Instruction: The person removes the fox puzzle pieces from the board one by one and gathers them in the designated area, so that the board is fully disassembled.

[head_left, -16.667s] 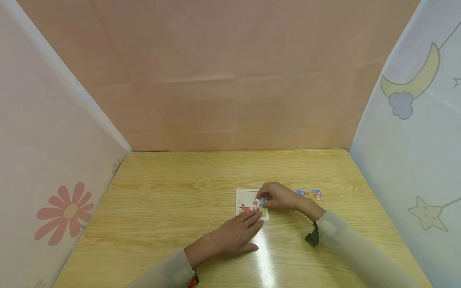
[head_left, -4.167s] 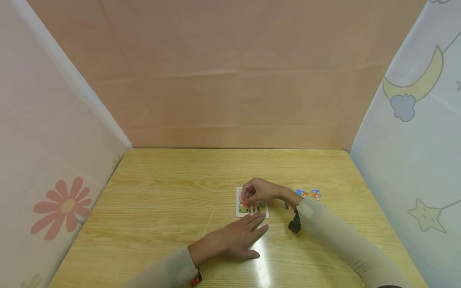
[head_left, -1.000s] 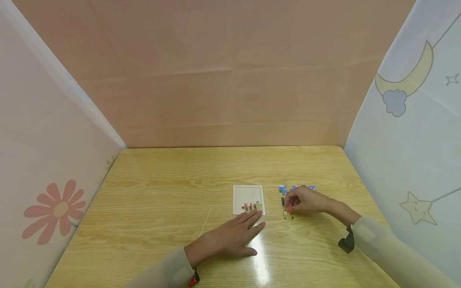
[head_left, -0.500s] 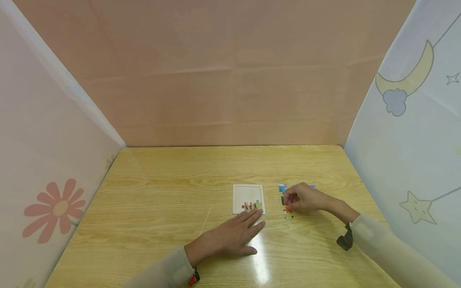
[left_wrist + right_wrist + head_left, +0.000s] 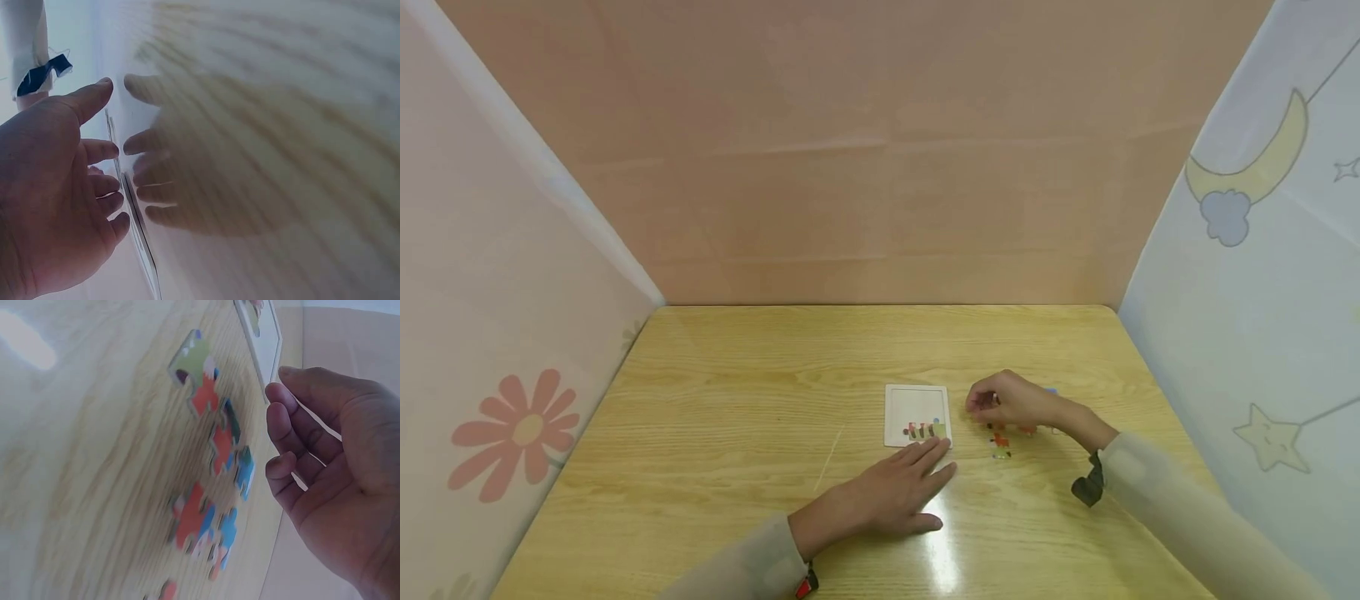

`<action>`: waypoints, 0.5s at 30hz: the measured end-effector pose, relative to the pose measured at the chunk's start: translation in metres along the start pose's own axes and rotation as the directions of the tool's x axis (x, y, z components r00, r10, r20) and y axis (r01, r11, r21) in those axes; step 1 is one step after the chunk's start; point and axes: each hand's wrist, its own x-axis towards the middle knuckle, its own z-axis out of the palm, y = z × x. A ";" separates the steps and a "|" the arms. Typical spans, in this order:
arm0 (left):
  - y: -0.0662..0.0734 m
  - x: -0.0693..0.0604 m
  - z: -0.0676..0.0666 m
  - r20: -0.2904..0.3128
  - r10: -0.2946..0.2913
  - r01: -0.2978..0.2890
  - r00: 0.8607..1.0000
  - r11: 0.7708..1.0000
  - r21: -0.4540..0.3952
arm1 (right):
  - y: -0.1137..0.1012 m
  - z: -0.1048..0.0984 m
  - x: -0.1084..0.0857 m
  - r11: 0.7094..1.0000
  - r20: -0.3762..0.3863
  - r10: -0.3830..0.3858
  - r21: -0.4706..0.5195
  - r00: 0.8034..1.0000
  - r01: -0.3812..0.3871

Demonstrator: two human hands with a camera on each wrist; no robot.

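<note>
A square puzzle board (image 5: 913,407) lies on the table in the head view, with joined jigsaw pieces (image 5: 925,431) along its lower right. My left hand (image 5: 891,492) lies flat with its fingers straight, the fingertips at the board's lower right edge. To the right of the board, my right hand (image 5: 1018,400) hovers over loose jigsaw pieces (image 5: 1001,446). In the right wrist view its fingers (image 5: 284,425) are loosely bent, thumb near index, and I see nothing between them. A green and red piece (image 5: 197,372) lies nearest the board there; a blue piece (image 5: 244,472) lies below the fingers.
The wooden table (image 5: 760,375) reaches back to a plain cloth wall (image 5: 880,208). Printed cloth walls stand at the left (image 5: 512,250) and right (image 5: 1247,333). A bright glare streak (image 5: 943,542) lies on the table beside the left hand.
Over the last second my right hand has moved left and up from the green and red piece toward the board. The left hand stays put. Earlier, 4.2 s ago, the right hand was above the board.
</note>
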 end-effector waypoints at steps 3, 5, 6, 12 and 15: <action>0.001 0.001 0.001 0.003 0.002 -0.002 1.000 1.000 0.000 | -0.001 0.002 0.010 1.000 0.006 0.025 -0.017 1.000 -0.025; 0.002 0.001 0.001 -0.001 0.006 -0.006 1.000 1.000 0.004 | -0.003 0.002 0.016 0.999 0.018 0.034 -0.021 0.999 -0.033; 0.003 0.002 0.001 -0.004 0.007 -0.007 1.000 1.000 0.007 | -0.003 0.003 0.019 0.999 0.026 0.033 -0.019 0.999 -0.033; 0.004 0.002 0.002 -0.024 0.003 -0.002 1.000 1.000 0.030 | -0.006 0.004 0.039 0.999 0.070 -0.039 0.010 0.997 0.039; 0.004 0.002 0.003 -0.024 0.001 -0.001 1.000 1.000 0.018 | -0.008 0.005 0.049 0.999 0.076 -0.051 0.011 0.996 0.051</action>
